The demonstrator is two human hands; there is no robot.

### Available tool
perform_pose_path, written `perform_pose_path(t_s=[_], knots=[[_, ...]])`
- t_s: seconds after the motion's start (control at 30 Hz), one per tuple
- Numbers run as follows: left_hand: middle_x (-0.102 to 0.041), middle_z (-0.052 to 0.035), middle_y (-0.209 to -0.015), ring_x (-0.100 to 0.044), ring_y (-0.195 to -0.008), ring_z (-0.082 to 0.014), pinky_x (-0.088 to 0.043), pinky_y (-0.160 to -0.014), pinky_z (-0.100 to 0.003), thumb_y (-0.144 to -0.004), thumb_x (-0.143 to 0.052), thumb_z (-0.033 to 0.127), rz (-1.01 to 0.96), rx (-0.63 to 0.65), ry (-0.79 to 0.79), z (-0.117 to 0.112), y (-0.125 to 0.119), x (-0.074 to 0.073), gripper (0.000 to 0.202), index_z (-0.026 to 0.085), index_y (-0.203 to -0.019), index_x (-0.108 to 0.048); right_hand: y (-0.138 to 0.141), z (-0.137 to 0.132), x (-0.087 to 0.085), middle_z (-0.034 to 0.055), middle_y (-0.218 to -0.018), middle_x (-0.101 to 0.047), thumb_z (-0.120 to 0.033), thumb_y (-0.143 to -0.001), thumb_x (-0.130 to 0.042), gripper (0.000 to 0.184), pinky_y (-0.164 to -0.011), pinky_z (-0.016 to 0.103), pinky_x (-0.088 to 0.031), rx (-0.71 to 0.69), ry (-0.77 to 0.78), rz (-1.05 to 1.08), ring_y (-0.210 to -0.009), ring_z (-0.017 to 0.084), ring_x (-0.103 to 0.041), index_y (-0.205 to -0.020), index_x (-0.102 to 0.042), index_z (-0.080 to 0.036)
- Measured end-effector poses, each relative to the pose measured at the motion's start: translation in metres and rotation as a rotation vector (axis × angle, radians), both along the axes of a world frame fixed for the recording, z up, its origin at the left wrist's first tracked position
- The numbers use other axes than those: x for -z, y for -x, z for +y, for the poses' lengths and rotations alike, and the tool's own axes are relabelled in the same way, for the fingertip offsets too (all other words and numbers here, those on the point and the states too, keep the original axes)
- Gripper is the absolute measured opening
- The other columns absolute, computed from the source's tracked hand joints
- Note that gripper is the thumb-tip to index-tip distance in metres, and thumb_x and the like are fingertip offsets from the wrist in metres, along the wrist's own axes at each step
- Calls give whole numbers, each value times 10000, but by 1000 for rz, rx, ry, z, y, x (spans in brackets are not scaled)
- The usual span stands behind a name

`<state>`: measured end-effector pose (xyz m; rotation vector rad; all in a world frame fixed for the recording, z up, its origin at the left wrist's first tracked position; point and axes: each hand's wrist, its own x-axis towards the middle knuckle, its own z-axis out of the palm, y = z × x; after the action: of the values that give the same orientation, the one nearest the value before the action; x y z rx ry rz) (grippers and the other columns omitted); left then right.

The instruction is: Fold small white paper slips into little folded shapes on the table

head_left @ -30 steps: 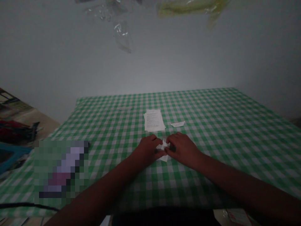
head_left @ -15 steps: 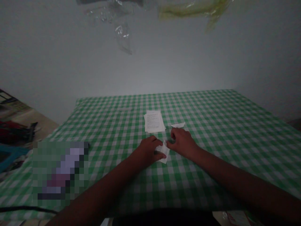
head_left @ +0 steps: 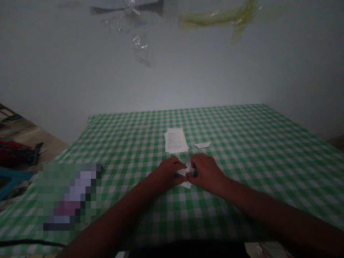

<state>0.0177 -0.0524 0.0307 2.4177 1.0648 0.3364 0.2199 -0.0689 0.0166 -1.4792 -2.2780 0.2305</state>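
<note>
A small folded piece of white paper [head_left: 186, 176] lies on the green-and-white checked tablecloth [head_left: 242, 150], pinched between both my hands. My left hand [head_left: 168, 173] presses its left side with curled fingers. My right hand [head_left: 205, 172] closes on its right side, fingertips meeting the left hand's over the paper. Most of the paper is hidden under the fingers.
A printed white sheet [head_left: 175, 140] lies just beyond my hands, with a small white paper slip [head_left: 202, 144] to its right. A pixelated block [head_left: 68, 197] covers something at the left. A dark cable [head_left: 27, 243] runs along the near left edge. A wall stands behind the table.
My right hand, which had pulled back a little from the paper half a second ago, has come back in against my left hand over the paper.
</note>
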Motion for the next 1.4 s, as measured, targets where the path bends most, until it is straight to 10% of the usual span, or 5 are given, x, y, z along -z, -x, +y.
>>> perform_pose_path(t_s=[0.77, 1.4], knots=[[-572, -80, -1183, -552, -1084, -232, -441, -993, -415, -819, -683, 250, 27, 63, 70, -2, 5, -11, 460, 234, -1271, -601, -8, 24, -4, 27, -827, -572, -362, -727, -677, 264, -666, 326, -315, 157, 25, -38, -833, 224, -524, -770, -465, -210], [-547, -55, -1117, -531, -1023, -213, -443, -935, -381, -805, -653, 204, -4, 142, 107, -3, 8, -20, 356, 243, -1157, -617, 11, -22, -7, 40, -870, -596, -395, -681, -692, 312, -802, 400, -359, -52, 41, -38, -895, 248, -512, -831, -498, -201]])
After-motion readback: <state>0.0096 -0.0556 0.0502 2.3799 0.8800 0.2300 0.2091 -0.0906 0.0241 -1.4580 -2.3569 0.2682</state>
